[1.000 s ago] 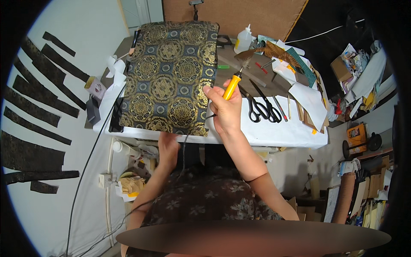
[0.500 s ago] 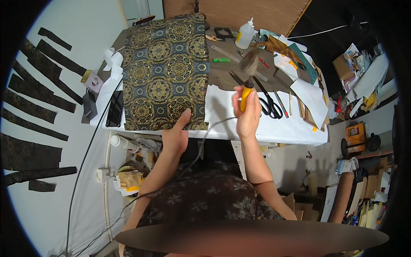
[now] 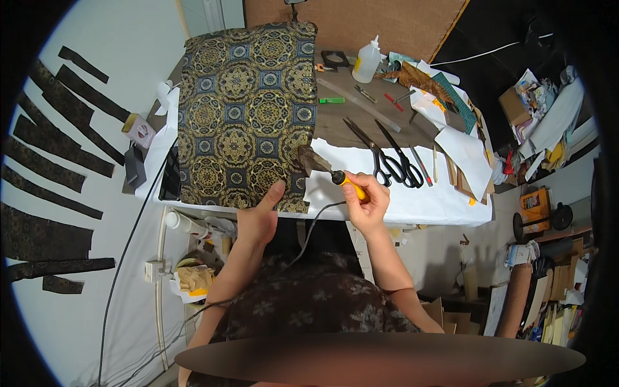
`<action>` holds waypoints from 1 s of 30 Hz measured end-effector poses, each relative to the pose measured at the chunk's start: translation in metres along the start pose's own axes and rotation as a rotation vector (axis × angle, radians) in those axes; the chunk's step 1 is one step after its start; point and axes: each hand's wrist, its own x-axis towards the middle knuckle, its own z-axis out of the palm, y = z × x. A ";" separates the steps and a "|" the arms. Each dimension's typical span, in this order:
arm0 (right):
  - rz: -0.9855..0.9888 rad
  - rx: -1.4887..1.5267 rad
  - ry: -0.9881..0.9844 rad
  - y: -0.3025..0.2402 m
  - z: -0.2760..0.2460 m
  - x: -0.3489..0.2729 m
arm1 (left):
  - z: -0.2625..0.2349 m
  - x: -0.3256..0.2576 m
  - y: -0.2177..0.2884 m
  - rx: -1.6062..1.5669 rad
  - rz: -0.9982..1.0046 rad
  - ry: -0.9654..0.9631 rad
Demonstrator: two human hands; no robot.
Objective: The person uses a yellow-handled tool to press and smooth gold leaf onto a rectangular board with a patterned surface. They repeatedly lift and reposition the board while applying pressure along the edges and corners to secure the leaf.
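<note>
A large brocade fabric piece (image 3: 245,122), patterned in black, gold and blue medallions, spreads over the left part of the table. My left hand (image 3: 259,222) grips its near edge, thumb on top and fingers hidden beneath. In my right hand (image 3: 369,203) is a small corded iron (image 3: 353,186) with a yellow handle, black collar and flat, dark metal blade. The blade points left and its tip is at the fabric's right edge; whether it presses on the cloth I cannot tell. Two black-handled scissors (image 3: 394,164) lie right of the iron.
White paper (image 3: 445,203) covers the table's near side. Farther back are a ruler (image 3: 361,106), a green knife (image 3: 332,100) and a squeeze bottle (image 3: 367,61). A phone (image 3: 169,180) lies left of the fabric. The iron's cord (image 3: 311,229) runs past my body. Dark fabric strips (image 3: 55,226) hang on the left wall.
My right hand has lowered and turned the iron, bringing its blade from upright and away to pointing left at the fabric's edge. My left hand keeps its grip, shifted slightly toward me.
</note>
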 end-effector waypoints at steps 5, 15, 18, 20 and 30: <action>0.097 0.102 0.054 -0.005 0.003 -0.001 | -0.001 -0.007 0.000 0.016 -0.014 -0.055; 0.279 0.341 0.090 -0.012 0.010 -0.003 | -0.007 -0.009 -0.004 0.087 0.036 -0.131; 0.294 0.409 0.091 -0.017 0.011 -0.002 | -0.010 -0.011 -0.007 0.166 0.067 -0.125; 0.319 0.451 0.097 -0.018 0.011 0.001 | -0.008 -0.014 -0.006 0.205 0.064 -0.110; 0.524 0.740 0.139 -0.029 0.017 0.010 | -0.010 -0.015 -0.017 0.186 0.105 -0.155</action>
